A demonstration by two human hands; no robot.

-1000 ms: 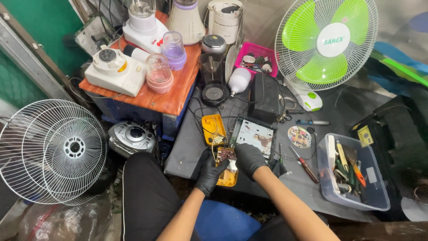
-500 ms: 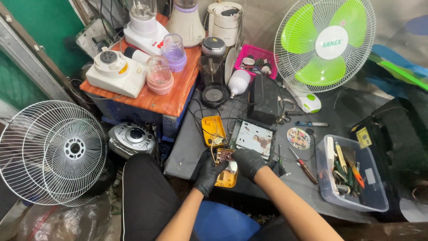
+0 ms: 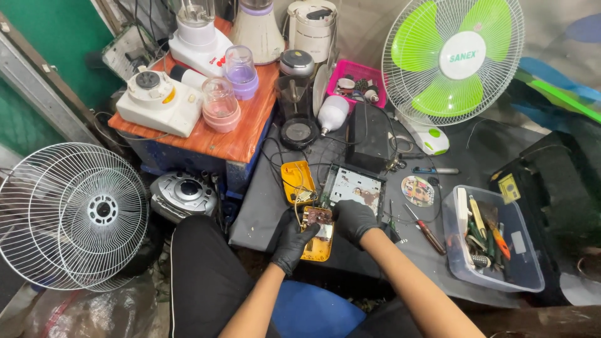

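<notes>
Nearest to the camera, the left hand point(image 3: 293, 241), in a black glove, was closed around the lower yellow casing point(image 3: 318, 247), which lay at the front edge of the dark worktable point(image 3: 263, 206). The right hand point(image 3: 354, 220), also in a black glove, was curled with its fingers pinching the small brown circuit board point(image 3: 317, 216) that sat on top of this casing. Just behind, a second yellow casing half point(image 3: 297, 181) lay open with thin wires going to the board. Beside it, to the right, there was a flat open device with a pale circuit board point(image 3: 354, 186). Further right lay a red-handled screwdriver point(image 3: 427, 230) and a clear plastic box of tools point(image 3: 494, 241). On the left stood a white fan grille point(image 3: 72, 216). At the far side stood a green fan point(image 3: 452, 59) and, on an orange-brown board point(image 3: 235, 134), several blender parts.
</notes>
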